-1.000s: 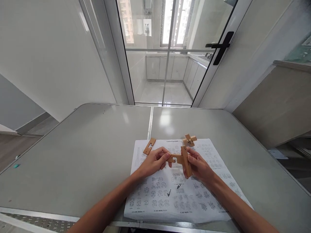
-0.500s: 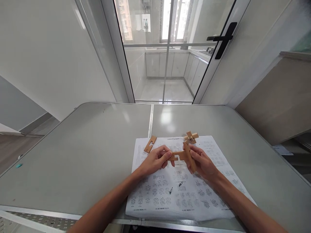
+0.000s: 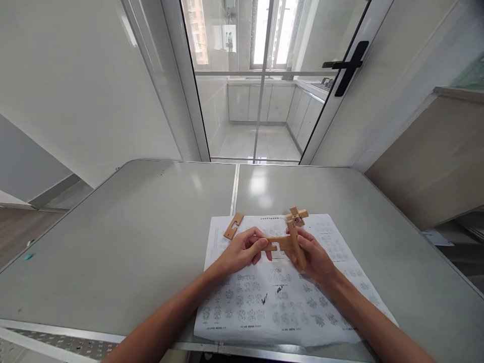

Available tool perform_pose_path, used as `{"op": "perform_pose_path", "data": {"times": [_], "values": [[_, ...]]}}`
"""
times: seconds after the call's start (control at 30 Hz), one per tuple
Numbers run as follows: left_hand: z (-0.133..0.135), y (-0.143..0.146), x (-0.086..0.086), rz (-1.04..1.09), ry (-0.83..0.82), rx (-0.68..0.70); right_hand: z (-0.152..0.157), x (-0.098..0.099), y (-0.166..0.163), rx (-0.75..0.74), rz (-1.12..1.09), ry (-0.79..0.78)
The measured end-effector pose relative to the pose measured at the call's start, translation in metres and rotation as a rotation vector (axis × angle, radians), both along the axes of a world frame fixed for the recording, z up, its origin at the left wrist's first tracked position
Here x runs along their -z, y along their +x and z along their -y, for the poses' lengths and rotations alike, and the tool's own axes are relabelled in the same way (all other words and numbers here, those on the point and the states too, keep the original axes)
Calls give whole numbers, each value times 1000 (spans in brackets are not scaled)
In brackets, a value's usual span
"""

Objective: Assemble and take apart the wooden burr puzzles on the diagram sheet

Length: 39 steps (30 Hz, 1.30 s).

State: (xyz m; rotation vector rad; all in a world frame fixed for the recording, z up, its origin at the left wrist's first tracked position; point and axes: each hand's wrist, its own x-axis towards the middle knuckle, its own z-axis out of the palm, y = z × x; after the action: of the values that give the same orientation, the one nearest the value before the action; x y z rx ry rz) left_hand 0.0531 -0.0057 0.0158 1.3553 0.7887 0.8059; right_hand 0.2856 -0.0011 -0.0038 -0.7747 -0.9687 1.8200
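Observation:
Above the printed sheet, my left hand [image 3: 247, 248] pinches the left end of a notched wooden puzzle piece [image 3: 278, 243]. A second flat wooden puzzle piece [image 3: 296, 244] stands crosswise at its right end, and my right hand [image 3: 313, 254] is closed around it. The two pieces meet near my right fingers; how they join is partly hidden. Beyond my left hand lies a loose notched wooden piece [image 3: 234, 226], on the sheet's upper left edge. Past my right hand sits an assembled wooden cross-shaped puzzle [image 3: 298, 217], marked with a dark symbol.
The printed paper sheet [image 3: 242, 322] with rows of puzzle diagrams lies on the grey table [image 3: 132, 242]. A small teal object [image 3: 28, 256] rests by the table's left edge. Behind the table stands a glass door with a black handle [image 3: 350, 68].
The view has shifted slightly. Both hands keep their hold, and the crosswise piece has tilted a little.

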Motion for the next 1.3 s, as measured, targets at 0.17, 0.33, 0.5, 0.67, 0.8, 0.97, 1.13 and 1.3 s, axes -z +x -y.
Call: {"op": "perform_pose_path", "data": {"times": [0.17, 0.33, 0.5, 0.67, 0.8, 0.97, 1.13, 1.3], "values": [[-5, -7, 0, -22, 56, -116, 0, -5, 4, 66, -131, 67], [-8, -15, 1, -182, 223, -381, -2, -1, -6, 115, 158, 43], [-9, -19, 7, -591, 546, -493, -2, 7, -18, 177, 576, 307], [-8, -20, 11, -794, 703, -504, 0, 8, -21, 185, 768, 471], [-10, -19, 15, -871, 796, -497, 1, 8, -21, 194, 799, 462], [-11, -18, 17, -936, 922, -490, 0, 10, -21, 231, 840, 478], [-11, -18, 18, -971, 926, -476, -1, 15, -20, 264, 919, 527], [-13, -19, 18, -934, 879, -506, 2, 17, -22, 263, 1073, 611]]}}
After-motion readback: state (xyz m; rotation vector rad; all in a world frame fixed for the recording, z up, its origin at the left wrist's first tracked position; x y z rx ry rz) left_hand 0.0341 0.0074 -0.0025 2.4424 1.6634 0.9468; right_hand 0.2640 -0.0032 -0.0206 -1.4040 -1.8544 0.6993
